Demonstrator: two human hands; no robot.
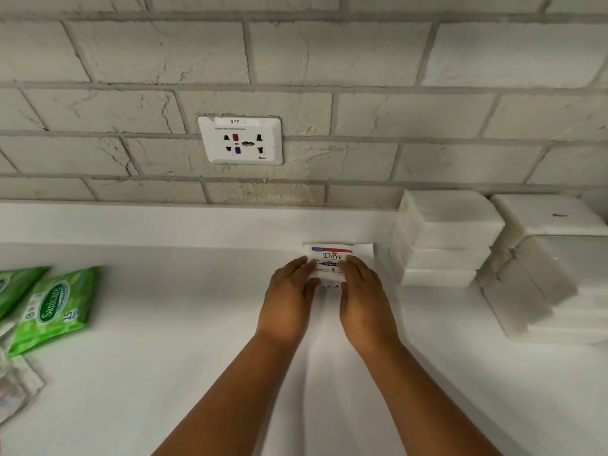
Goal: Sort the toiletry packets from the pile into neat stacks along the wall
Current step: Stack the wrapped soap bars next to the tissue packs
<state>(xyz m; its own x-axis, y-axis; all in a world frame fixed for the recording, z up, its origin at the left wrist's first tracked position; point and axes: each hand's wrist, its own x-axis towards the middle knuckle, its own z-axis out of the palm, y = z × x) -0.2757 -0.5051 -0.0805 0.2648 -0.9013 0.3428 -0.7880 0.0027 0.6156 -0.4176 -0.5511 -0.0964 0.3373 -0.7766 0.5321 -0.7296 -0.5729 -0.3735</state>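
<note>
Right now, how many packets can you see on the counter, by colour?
Green Sanicare packets: 2, one cut off at the left edge
White Dove packet: 1, held by both hands
Plain white packs stacked at right: too blurred to count
Total counted: 3

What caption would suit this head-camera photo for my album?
Both hands, left and right, set a Dove packet against the wall beside white packet stacks.

My worktop (164,373) is white. The wall (329,60) has pale grey bricks. The soap packet (329,258) is white, and the wipes packet (54,311) is green.
</note>
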